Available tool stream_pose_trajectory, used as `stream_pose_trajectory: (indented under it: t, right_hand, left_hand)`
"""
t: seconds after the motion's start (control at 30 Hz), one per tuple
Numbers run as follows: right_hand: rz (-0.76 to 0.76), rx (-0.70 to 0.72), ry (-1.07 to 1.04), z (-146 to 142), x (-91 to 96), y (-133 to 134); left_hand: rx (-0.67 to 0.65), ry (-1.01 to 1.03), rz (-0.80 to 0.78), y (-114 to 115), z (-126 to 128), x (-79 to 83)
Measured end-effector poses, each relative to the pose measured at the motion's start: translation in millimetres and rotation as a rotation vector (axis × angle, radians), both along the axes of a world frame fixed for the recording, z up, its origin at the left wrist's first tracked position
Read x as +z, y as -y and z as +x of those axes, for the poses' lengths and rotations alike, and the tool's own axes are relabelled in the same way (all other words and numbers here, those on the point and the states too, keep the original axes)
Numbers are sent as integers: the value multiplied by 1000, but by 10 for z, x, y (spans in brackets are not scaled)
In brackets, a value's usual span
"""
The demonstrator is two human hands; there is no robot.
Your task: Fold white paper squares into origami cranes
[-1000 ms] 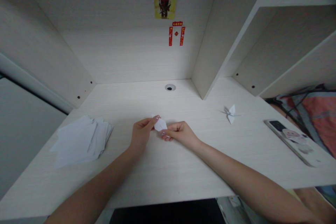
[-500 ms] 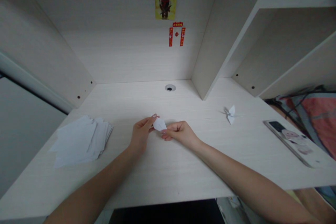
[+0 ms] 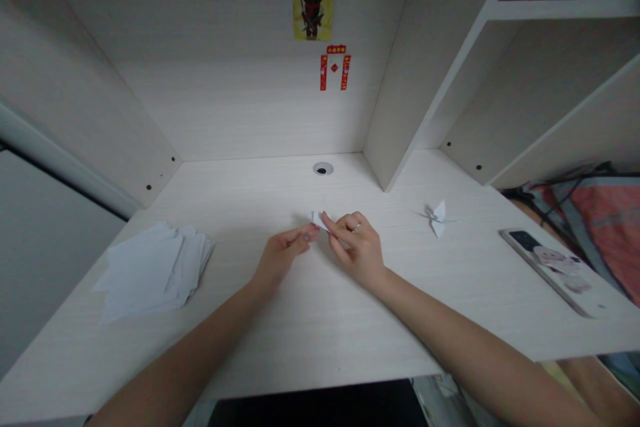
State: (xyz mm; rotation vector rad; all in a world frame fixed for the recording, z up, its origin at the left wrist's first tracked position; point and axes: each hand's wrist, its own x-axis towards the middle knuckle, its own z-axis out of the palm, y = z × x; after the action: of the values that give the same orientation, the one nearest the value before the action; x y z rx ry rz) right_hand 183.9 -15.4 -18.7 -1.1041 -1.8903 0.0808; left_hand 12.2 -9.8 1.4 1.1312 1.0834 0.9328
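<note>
At the middle of the pale desk (image 3: pixel 310 320), both my hands work one small folded piece of white paper (image 3: pixel 317 218). My left hand (image 3: pixel 283 255) pinches its near edge with thumb and fingertips. From the right, my right hand (image 3: pixel 357 245) presses on the paper with its fingers curled, a ring on one finger. Only a small corner of the paper shows between the fingertips; the rest is hidden by them.
A loose stack of white paper sheets (image 3: pixel 153 268) lies at the left. A finished white paper crane (image 3: pixel 437 217) stands to the right. A phone (image 3: pixel 550 269) lies near the right edge. A cable hole (image 3: pixel 323 168) sits at the back; shelf partitions rise at right.
Both hands have moved a little farther away with the paper. The right hand has turned over the top of it, and less of the paper shows now.
</note>
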Motion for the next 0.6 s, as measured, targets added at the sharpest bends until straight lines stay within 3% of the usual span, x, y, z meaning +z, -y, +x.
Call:
stream_pose_trajectory:
  t: [0.1,0.2,0.4,0.6]
  right_hand:
    - [27,66,211,-34,2,25]
    - [3,117,280,-75,16,42]
    - [-31,156,301,-53,45,22]
    - [-3,136,184,22,36,-34]
  left_hand:
    - [19,34,36,5,12,-21]
    - [45,92,39,-23,-2,-46]
    - [120,130,-20,-45,-18,-47]
    - [124,92,-25,-23,12,6]
